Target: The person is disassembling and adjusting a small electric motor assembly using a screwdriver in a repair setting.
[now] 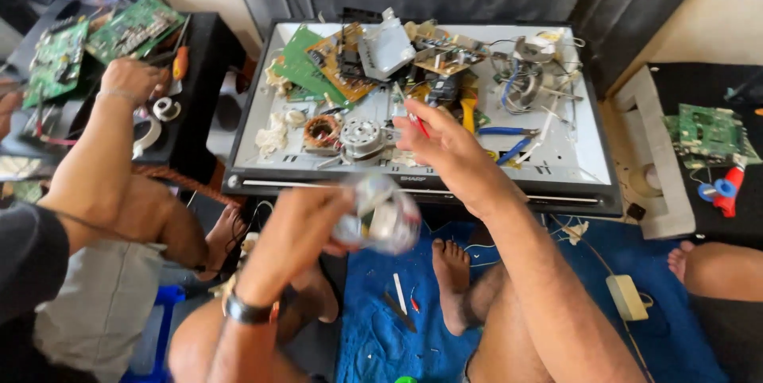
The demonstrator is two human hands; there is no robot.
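A flat screen panel (pixel 572 184) lies face up on the floor as a makeshift workbench, over a blue cloth (pixel 381 327), with dark boards leaning on the wall behind it. It is heaped with salvaged parts: a green circuit board (pixel 298 65), a copper coil (pixel 321 130), a round metal motor part (pixel 362 135), blue-handled pliers (pixel 505 141) and a tangle of wires (pixel 524 85).

Just in front of the panel's near edge, the left hand (pixel 298 220) is closed around a small silvery metal part (pixel 381 216), gripping it from the left side. The part is blurred, so its exact shape cannot be made out; it looks like a stamped-metal motor housing. Judged from that, it should be stiff, fairly heavy for its size, smooth and somewhat slippery, possibly with sharp edges. The safest hold would be around the round body, as the left hand has it, not by any thin tabs or wires.

The right hand (pixel 445 148) hovers over the panel's near middle, beyond the metal part and apart from it, fingers pinched on a thin red-handled tool (pixel 416 124) that looks like a small screwdriver.

To the left of the panel, another person's hand (pixel 131 79) rests on a black table (pixel 208 57) carrying more green boards (pixel 56 61). To the panel's right lies a further green board (pixel 707 133) and a red-and-blue tool (pixel 725 188).
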